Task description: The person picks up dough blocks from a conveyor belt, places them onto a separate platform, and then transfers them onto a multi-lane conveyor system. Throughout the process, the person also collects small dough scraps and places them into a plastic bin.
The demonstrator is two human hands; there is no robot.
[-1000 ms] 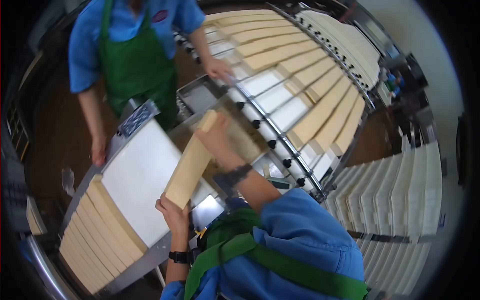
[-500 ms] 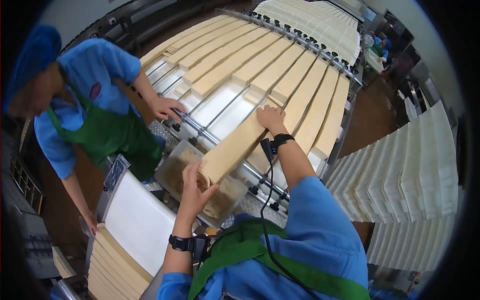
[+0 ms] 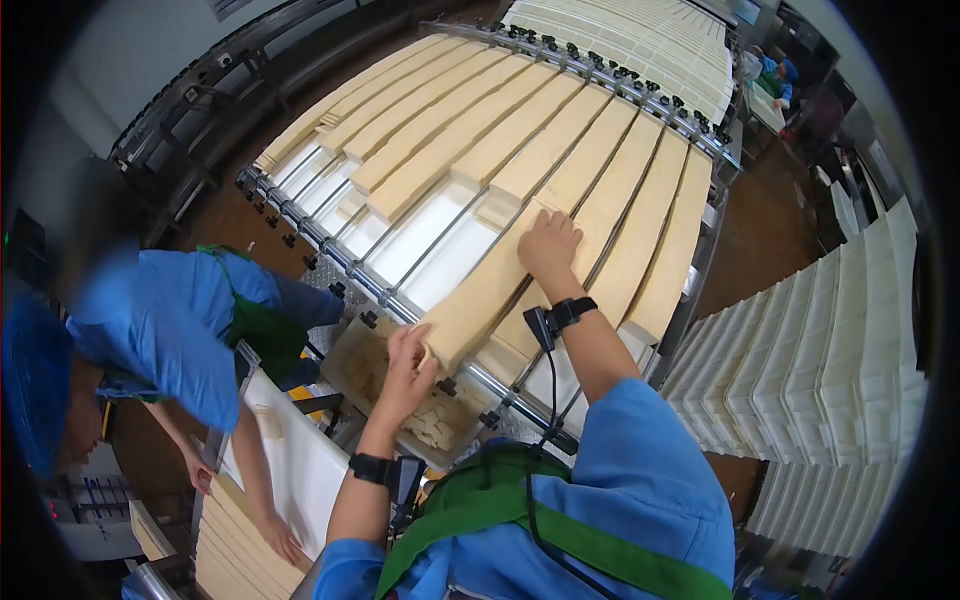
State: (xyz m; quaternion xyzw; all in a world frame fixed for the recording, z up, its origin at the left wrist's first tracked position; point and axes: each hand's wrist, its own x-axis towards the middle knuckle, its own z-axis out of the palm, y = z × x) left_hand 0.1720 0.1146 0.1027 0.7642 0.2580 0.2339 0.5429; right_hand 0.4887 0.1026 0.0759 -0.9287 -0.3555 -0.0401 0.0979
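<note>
A long, pale yellow, dough-like strip (image 3: 480, 290) lies slantwise across the rail side of the lane table, its near end reaching over the metal rail. My left hand (image 3: 405, 375) is closed around that near end, with the thumb and fingers at its edge. Farther along, my right hand (image 3: 549, 245) grips the strip from above with bent fingers, near its far end. More strips (image 3: 590, 225) lie lengthwise beside it, parted by thin rods. Below my left hand is a plastic bin (image 3: 350, 350) with pale scraps (image 3: 440, 420) in it.
At left a co-worker in a blue sleeve (image 3: 150, 310) bends over a white board (image 3: 300, 440) holding several strips (image 3: 235, 540). A metal rail (image 3: 340, 255) with black knobs edges the table. Stacked white ridged sheets (image 3: 800, 350) stand at right. Another person (image 3: 775, 80) is far back.
The strip's near end has shifted slightly toward the rail with my left hand. My right hand stays on it. The co-worker has left the rail and leaned down, both hands now at the board's strips.
</note>
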